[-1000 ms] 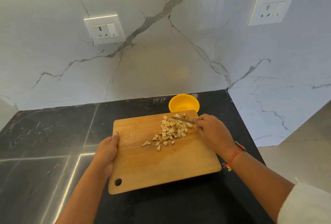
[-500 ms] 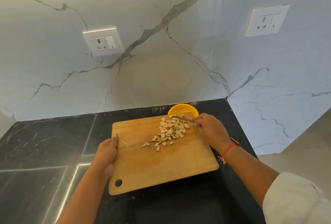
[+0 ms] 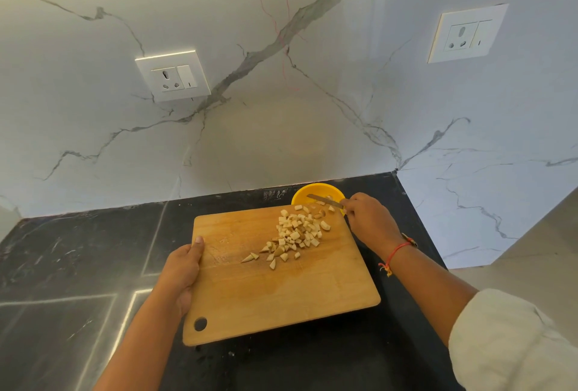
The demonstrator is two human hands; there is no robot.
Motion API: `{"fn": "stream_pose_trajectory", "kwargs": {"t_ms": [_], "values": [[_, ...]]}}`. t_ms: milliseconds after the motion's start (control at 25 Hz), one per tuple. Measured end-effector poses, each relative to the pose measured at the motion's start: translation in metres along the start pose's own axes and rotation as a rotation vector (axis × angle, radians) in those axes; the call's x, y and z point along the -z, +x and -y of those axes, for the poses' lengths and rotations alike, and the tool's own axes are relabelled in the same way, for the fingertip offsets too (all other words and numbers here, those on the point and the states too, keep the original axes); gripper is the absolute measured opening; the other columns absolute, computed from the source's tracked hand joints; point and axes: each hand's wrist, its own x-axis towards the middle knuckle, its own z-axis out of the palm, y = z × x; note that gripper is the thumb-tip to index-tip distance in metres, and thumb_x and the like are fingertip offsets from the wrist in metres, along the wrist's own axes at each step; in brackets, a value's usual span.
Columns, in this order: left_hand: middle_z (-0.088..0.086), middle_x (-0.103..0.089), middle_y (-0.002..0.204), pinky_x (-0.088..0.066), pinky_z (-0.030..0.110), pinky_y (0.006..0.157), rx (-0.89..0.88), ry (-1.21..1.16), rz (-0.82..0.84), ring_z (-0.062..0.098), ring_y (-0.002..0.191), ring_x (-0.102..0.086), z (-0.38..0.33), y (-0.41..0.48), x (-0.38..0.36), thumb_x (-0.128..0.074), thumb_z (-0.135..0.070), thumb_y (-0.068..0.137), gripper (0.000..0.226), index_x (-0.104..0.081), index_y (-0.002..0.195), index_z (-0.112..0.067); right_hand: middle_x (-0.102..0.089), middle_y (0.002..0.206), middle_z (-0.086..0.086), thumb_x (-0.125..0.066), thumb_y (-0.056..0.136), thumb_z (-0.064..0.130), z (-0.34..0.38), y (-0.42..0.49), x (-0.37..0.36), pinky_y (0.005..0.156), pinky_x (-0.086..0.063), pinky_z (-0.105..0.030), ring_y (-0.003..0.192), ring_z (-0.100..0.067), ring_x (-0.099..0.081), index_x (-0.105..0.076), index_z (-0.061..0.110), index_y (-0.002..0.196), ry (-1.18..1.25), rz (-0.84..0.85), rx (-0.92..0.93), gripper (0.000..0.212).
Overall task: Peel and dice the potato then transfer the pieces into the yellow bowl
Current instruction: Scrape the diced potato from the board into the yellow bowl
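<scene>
Left socket (image 3: 172, 76) and right socket (image 3: 467, 34) sit on marble wall (image 3: 281, 127) above black counter (image 3: 78, 249)

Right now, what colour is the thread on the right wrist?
Red thread, shown best in the head view.

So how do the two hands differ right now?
The left hand grips the left edge of the cutting board, thumb on top; the right hand holds a knife, blade over the yellow bowl. The right wrist wears a red thread; the left wrist is bare. Both hold something beside the diced potato.
</scene>
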Motion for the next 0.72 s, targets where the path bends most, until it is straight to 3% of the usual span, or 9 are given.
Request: {"fn": "stream_pose_trajectory", "kwargs": {"t_ms": [280, 720], "values": [[0.02, -0.07, 0.104, -0.055, 0.056, 0.085, 0.018, -0.013, 0.0, 0.039, 0.095, -0.067, -0.002, 0.001, 0.001, -0.05, -0.044, 0.101, 0.04, -0.062, 0.108, -0.007, -0.063, 0.109, 0.003, -0.049, 0.103, 0.022, 0.012, -0.014, -0.003, 0.08, -0.056, -0.031, 0.092, -0.013, -0.059, -0.067, 0.022, 0.13, 0.084, 0.014, 0.114, 0.031], [0.02, -0.07, 0.103, -0.055, 0.057, 0.086, 0.03, 0.001, -0.002, 0.04, 0.094, -0.068, -0.003, 0.002, 0.004, -0.05, -0.045, 0.101, 0.041, -0.063, 0.107, -0.006, -0.061, 0.108, -0.001, -0.047, 0.104, 0.021, -0.004, 0.008, -0.006, 0.079, -0.057, -0.032, 0.089, -0.016, -0.059, -0.065, 0.021, 0.131, -0.021, 0.048, 0.08, 0.032]]}}
